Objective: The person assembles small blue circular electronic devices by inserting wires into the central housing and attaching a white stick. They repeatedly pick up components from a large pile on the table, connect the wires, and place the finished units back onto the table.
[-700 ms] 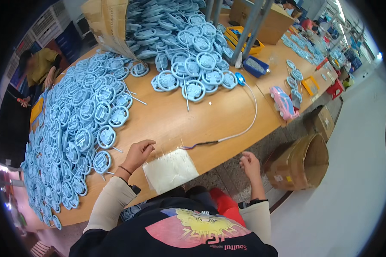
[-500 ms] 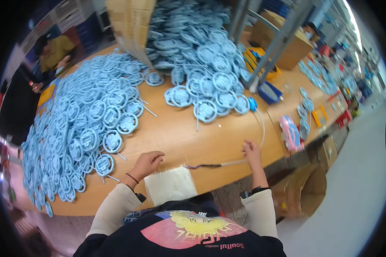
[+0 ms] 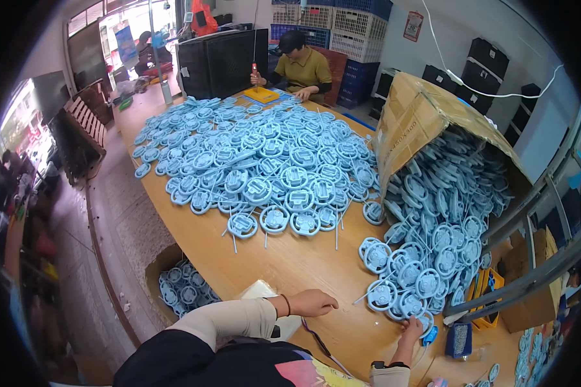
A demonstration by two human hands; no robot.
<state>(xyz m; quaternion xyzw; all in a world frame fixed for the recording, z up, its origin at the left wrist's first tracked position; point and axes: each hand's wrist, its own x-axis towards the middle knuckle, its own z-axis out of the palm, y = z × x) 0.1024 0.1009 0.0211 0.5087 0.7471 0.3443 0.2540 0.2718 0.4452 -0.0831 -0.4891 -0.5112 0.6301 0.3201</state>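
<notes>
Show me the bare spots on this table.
Tabletop is bare between the big pile of blue steering-wheel-shaped parts and the left hand; a smaller patch lies toward the right hand. Crowded: that pile, and the similar parts spilling from the cardboard box.

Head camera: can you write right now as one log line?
left hand: over wooden table, nothing visibly held | right hand: at blue plastic steering wheel, grip unclear | co-worker: holding red tool

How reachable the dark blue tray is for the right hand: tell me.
Probably yes: the right hand is close by, and only a blue wheel and a bright-blue piece lie between it and the tray.
</notes>
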